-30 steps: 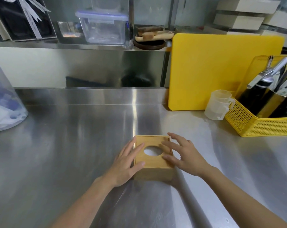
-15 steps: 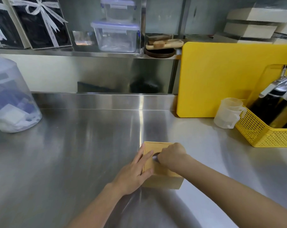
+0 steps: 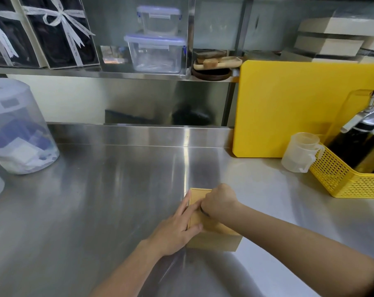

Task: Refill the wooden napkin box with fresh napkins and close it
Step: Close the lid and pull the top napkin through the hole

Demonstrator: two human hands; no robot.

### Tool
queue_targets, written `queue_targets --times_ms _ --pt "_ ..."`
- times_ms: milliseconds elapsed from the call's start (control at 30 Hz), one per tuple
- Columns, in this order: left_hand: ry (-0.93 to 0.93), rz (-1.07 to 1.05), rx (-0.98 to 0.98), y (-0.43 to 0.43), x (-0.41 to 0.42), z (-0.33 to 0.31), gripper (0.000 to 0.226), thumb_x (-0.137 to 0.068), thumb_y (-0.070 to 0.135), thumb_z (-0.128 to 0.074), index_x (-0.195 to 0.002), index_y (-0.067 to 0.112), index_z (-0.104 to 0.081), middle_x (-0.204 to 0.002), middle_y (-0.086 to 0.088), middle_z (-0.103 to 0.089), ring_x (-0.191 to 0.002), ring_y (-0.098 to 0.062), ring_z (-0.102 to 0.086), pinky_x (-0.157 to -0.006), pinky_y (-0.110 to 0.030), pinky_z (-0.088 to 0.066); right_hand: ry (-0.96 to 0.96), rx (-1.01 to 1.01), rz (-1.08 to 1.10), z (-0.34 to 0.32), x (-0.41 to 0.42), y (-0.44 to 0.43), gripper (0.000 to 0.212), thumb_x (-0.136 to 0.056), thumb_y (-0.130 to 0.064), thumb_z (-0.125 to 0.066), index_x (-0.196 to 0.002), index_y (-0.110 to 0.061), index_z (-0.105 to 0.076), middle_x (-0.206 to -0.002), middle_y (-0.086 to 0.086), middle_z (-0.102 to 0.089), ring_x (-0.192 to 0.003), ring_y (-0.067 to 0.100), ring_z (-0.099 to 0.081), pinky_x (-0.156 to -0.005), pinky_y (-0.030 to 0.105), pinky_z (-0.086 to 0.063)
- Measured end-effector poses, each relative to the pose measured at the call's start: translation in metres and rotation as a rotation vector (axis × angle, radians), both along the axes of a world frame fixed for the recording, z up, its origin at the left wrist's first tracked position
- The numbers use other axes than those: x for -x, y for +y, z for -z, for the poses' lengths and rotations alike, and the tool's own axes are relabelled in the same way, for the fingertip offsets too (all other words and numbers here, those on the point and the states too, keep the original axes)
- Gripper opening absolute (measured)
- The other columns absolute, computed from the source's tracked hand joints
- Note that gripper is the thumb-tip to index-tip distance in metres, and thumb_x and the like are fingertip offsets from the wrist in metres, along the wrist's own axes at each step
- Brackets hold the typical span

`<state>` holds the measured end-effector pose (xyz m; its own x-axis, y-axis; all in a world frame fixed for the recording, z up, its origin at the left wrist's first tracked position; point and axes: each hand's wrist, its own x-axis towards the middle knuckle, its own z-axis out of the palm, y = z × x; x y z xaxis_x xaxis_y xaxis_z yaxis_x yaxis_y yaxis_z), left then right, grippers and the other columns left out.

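The wooden napkin box [image 3: 213, 242] stands on the steel counter [image 3: 96, 211], near the front and slightly right of centre. My left hand [image 3: 177, 228] lies against its left side, fingers flat on the lid [image 3: 197, 195] and thumb on the front corner. My right hand [image 3: 219, 202] is curled over the middle of the lid, its fingers bent down into the round hole. The hole itself is almost fully hidden by that hand. I see no napkins at the box.
A translucent lidded tub [image 3: 17, 129] with white and blue packets stands at the left. At the right are a yellow cutting board [image 3: 299, 108] leaning on the wall, a plastic measuring cup [image 3: 300, 152] and a yellow basket [image 3: 348, 181] with bottles. The shelf above holds clear containers [image 3: 156, 52].
My right hand went from lying open beside the hole to a curled grip with fingers in it. My left hand stayed on the box's left side. The view tilted upward.
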<state>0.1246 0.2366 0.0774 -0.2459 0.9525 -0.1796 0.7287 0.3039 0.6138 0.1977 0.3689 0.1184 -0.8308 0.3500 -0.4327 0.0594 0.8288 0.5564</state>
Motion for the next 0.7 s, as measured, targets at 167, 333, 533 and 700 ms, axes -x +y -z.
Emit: queue_targets --times_ms 167,333,533,700 --pt "-0.004 -0.011 -0.007 0.000 0.000 0.004 0.059 -0.092 0.050 -0.037 -0.143 0.043 -0.009 -0.148 0.031 0.027 -0.131 -0.014 -0.040 -0.094 -0.040 -0.041 0.041 0.066 -0.153 -0.010 0.002 0.006 0.013 -0.096 -0.014 -0.049 -0.092 -0.010 -0.062 -0.059 -0.001 -0.043 -0.052 0.017 -0.043 -0.042 0.026 -0.028" --pt "-0.015 -0.017 -0.005 0.000 0.000 0.004 0.059 -0.092 0.050 -0.037 -0.143 0.042 -0.009 -0.148 0.032 0.026 -0.128 -0.013 -0.041 -0.092 -0.041 -0.043 -0.002 0.195 -0.215 -0.015 0.002 0.008 0.014 -0.095 -0.005 -0.045 -0.093 -0.006 -0.059 -0.056 0.001 -0.035 -0.055 0.021 -0.044 -0.043 0.027 -0.029" --pt "-0.023 -0.021 -0.020 -0.002 -0.002 0.005 0.055 -0.092 0.049 -0.038 -0.140 0.045 -0.012 -0.146 0.034 0.025 -0.117 -0.013 -0.050 -0.089 -0.039 -0.043 0.076 0.344 -0.121 -0.012 -0.007 0.015 0.018 -0.094 -0.010 -0.043 -0.077 -0.014 -0.048 -0.062 0.002 -0.044 -0.066 0.024 -0.048 -0.058 0.032 -0.041" --pt "-0.033 -0.023 -0.028 -0.003 -0.004 0.004 0.054 -0.091 0.049 -0.039 -0.138 0.051 -0.012 -0.145 0.036 0.023 -0.107 -0.012 -0.055 -0.086 -0.038 -0.044 0.125 0.482 -0.037 -0.019 -0.012 0.019 0.026 -0.094 -0.017 -0.042 -0.089 -0.009 -0.066 -0.072 0.005 -0.052 -0.069 0.023 -0.047 -0.053 0.027 -0.032"
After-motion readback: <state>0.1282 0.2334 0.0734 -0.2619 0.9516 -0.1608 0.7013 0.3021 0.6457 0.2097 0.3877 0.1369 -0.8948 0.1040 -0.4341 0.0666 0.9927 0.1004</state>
